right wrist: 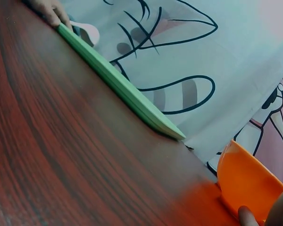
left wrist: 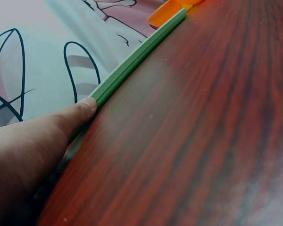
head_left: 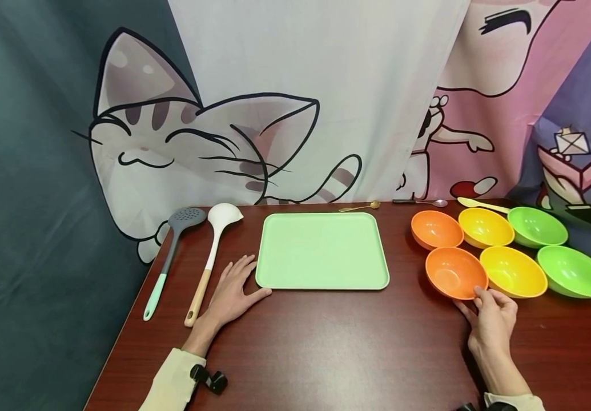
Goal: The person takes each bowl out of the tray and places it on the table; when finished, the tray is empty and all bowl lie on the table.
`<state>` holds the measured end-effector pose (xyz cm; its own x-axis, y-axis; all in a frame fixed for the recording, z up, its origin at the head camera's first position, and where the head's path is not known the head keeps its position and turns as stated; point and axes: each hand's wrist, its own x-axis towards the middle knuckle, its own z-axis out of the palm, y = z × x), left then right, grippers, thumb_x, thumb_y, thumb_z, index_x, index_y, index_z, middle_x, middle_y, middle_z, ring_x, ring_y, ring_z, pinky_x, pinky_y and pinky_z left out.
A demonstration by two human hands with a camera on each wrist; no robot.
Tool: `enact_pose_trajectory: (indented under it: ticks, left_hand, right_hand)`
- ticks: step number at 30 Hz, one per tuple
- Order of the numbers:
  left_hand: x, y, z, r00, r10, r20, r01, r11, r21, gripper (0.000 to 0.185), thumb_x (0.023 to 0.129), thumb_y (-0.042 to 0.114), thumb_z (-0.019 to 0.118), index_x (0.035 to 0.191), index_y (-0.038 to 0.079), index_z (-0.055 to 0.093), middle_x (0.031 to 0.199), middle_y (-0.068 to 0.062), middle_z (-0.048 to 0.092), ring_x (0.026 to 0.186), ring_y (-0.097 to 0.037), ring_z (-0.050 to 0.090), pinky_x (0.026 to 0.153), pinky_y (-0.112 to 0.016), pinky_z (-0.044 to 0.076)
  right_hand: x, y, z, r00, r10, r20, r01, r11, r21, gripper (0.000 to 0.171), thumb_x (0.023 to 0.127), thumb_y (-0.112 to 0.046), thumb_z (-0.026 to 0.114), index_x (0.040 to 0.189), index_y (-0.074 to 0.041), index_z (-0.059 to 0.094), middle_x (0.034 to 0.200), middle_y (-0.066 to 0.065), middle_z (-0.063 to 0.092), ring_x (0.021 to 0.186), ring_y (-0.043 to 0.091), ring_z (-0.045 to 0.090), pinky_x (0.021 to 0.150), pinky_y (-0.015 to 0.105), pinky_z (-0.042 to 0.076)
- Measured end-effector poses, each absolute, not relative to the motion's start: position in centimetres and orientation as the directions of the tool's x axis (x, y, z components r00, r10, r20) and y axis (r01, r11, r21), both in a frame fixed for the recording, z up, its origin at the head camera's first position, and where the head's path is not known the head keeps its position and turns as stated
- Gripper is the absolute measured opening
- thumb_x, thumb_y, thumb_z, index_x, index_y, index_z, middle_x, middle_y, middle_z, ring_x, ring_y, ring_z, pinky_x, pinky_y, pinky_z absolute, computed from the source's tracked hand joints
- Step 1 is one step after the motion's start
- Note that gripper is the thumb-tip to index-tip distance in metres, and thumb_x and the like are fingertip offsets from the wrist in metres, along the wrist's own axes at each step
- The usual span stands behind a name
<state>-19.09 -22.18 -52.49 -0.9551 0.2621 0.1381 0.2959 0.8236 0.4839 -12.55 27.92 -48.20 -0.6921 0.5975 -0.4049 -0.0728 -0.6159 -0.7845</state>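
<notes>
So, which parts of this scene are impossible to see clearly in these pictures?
- Right hand, right wrist view: only a fingertip shows at the orange bowl; the edge cuts the rest.
- Left hand, left wrist view: fingers beyond the thumb are out of frame.
- Small spoons, head view: too small for detail.

Bright, even light, soft shadows; head view bends at edges; wrist views blurred.

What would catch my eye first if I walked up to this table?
Probably the six bright bowls at the right, in two rows of orange, yellow and green; the right hand touches the near orange bowl with its fingers. Mid-table lies a pale green tray, the left hand resting flat at its corner. Behind hangs a big cartoon cat curtain.
</notes>
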Motion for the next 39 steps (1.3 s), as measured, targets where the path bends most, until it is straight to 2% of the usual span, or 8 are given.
enact_pose_trajectory:
  ticks: [6, 13, 22, 28, 31, 35, 39]
  left_hand:
    - [-19.1, -22.1, -52.3, -0.955, 0.263, 0.135, 0.295, 0.824, 0.483, 0.084, 0.086, 0.065, 0.064, 0.150, 0.014, 0.046, 0.160, -0.006, 0.037, 0.152, -0.027, 0.026, 0.125, -0.049, 0.013]
    - [-19.3, -21.9, -52.2, -0.954, 0.268, 0.132, 0.298, 0.822, 0.485, 0.085, 0.086, 0.066, 0.064, 0.151, 0.014, 0.044, 0.160, -0.006, 0.037, 0.152, -0.027, 0.026, 0.125, -0.050, 0.013]
    - [-19.3, -22.0, -52.3, -0.954, 0.267, 0.136, 0.299, 0.824, 0.482, 0.084, 0.086, 0.065, 0.065, 0.150, 0.014, 0.045, 0.160, -0.007, 0.037, 0.152, -0.027, 0.027, 0.125, -0.050, 0.013]
    - [-19.4, -21.8, -52.5, -0.953, 0.270, 0.135, 0.302, 0.821, 0.485, 0.085, 0.086, 0.067, 0.064, 0.150, 0.014, 0.045, 0.160, -0.006, 0.037, 0.152, -0.027, 0.027, 0.125, -0.050, 0.013]
    - [-19.4, -21.8, -52.5, -0.954, 0.270, 0.132, 0.300, 0.822, 0.484, 0.085, 0.086, 0.067, 0.063, 0.150, 0.014, 0.045, 0.160, -0.006, 0.037, 0.152, -0.026, 0.026, 0.125, -0.050, 0.013]
    - [-19.2, -22.0, -52.4, -0.956, 0.262, 0.130, 0.292, 0.824, 0.486, 0.084, 0.086, 0.066, 0.064, 0.150, 0.014, 0.046, 0.160, -0.007, 0.036, 0.152, -0.027, 0.027, 0.125, -0.050, 0.013]
    - [-19.0, -22.1, -52.4, -0.957, 0.259, 0.132, 0.290, 0.825, 0.484, 0.084, 0.086, 0.065, 0.065, 0.150, 0.013, 0.046, 0.160, -0.007, 0.037, 0.152, -0.028, 0.027, 0.125, -0.050, 0.013]
  right_hand:
    - [-12.5, 28.0, -48.2, -0.702, 0.597, -0.389, -0.105, -0.626, -0.772, 0.030, 0.094, 0.000, 0.062, 0.108, -0.014, 0.040, 0.104, 0.001, 0.046, 0.069, 0.010, 0.064, 0.053, 0.030, 0.060]
    - [-11.9, 28.2, -48.2, -0.700, 0.600, -0.388, -0.139, -0.647, -0.750, 0.031, 0.093, 0.003, 0.062, 0.109, -0.013, 0.041, 0.089, 0.003, 0.053, 0.060, 0.012, 0.062, 0.052, 0.031, 0.060]
    - [-10.8, 27.9, -48.3, -0.712, 0.617, -0.336, -0.161, -0.609, -0.777, 0.031, 0.094, 0.005, 0.061, 0.111, -0.011, 0.041, 0.087, 0.003, 0.060, 0.067, 0.010, 0.066, 0.057, 0.026, 0.060]
    - [-9.6, 27.4, -48.4, -0.688, 0.687, -0.232, -0.132, -0.434, -0.891, 0.028, 0.094, 0.001, 0.062, 0.111, -0.015, 0.045, 0.102, -0.001, 0.054, 0.083, 0.004, 0.061, 0.066, 0.013, 0.055]
    - [-9.0, 27.0, -48.4, -0.668, 0.733, -0.129, -0.187, -0.334, -0.924, 0.029, 0.092, 0.006, 0.062, 0.108, -0.014, 0.049, 0.101, -0.002, 0.056, 0.086, 0.004, 0.058, 0.067, 0.009, 0.051]
    - [-8.4, 26.5, -48.3, -0.662, 0.749, 0.029, -0.279, -0.211, -0.937, 0.033, 0.089, 0.013, 0.061, 0.108, -0.013, 0.053, 0.100, -0.001, 0.060, 0.094, 0.007, 0.059, 0.072, 0.008, 0.049]
    - [-8.2, 25.9, -48.1, -0.696, 0.700, 0.162, -0.321, -0.101, -0.942, 0.033, 0.088, 0.017, 0.058, 0.109, -0.008, 0.057, 0.104, 0.002, 0.062, 0.098, 0.008, 0.062, 0.080, 0.009, 0.048]
